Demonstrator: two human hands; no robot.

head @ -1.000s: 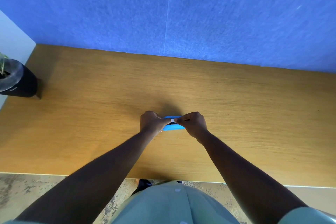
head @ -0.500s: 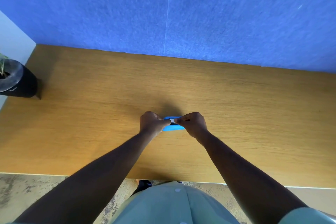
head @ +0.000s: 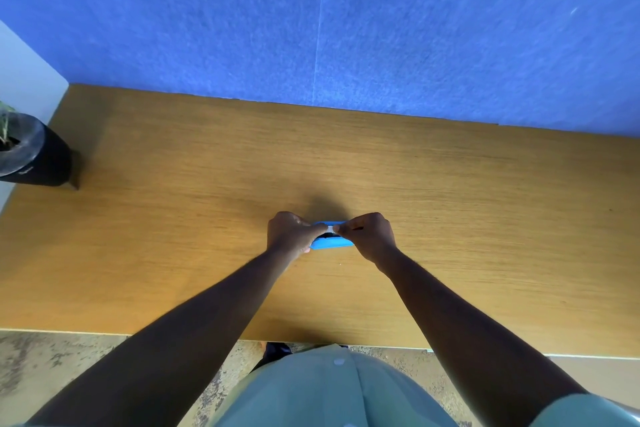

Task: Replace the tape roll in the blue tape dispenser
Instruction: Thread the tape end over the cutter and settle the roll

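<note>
The blue tape dispenser [head: 331, 244] lies on the wooden desk [head: 450, 218] near its middle, mostly covered by both hands. My left hand [head: 290, 231] grips its left end. My right hand [head: 371, 236] holds its right end, and its thumb and forefinger pinch a small white strip of tape [head: 331, 229] over the top of the dispenser. A dark opening shows just under the strip. The tape roll itself is hidden.
A black plant pot [head: 31, 152] stands at the desk's far left edge. A blue felt partition [head: 346, 28] closes the back of the desk. The desk's near edge runs just in front of my body.
Almost nothing has moved; both hands stay on the dispenser, and the fingertips have shifted only slightly at the white strip.
</note>
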